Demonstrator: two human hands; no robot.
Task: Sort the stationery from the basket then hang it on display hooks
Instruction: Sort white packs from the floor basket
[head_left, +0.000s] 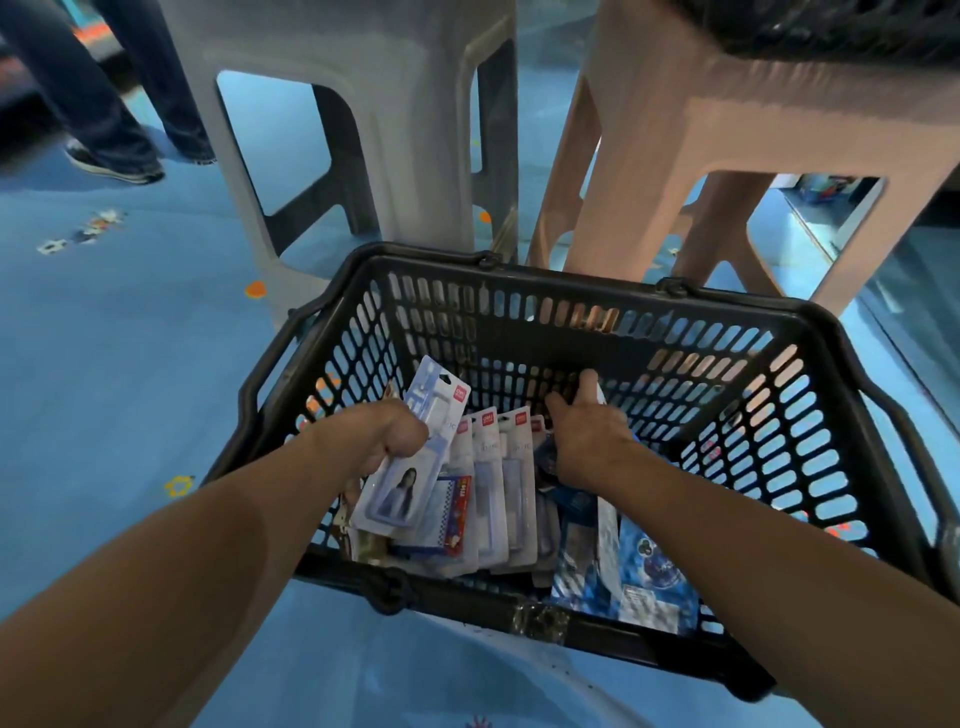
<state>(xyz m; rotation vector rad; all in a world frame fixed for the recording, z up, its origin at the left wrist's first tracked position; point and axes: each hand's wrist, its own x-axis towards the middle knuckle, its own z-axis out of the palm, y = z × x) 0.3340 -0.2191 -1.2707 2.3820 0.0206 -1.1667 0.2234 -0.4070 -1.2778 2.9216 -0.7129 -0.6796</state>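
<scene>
Currently | left hand (387, 441) gripped a blister pack (402, 478), tilted, inside the basket (571, 283) | right hand (587, 434) sat low among blue packets (644, 566), grasp unclear | upright packs (493, 488) stood between both hands

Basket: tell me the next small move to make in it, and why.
Probably draw a matching packet out of the upright row and add it to the left hand, which grips the similar red-labelled photo-card packet over the basket. The right hand is down among the blue packs, and its fingers are hidden.
</scene>
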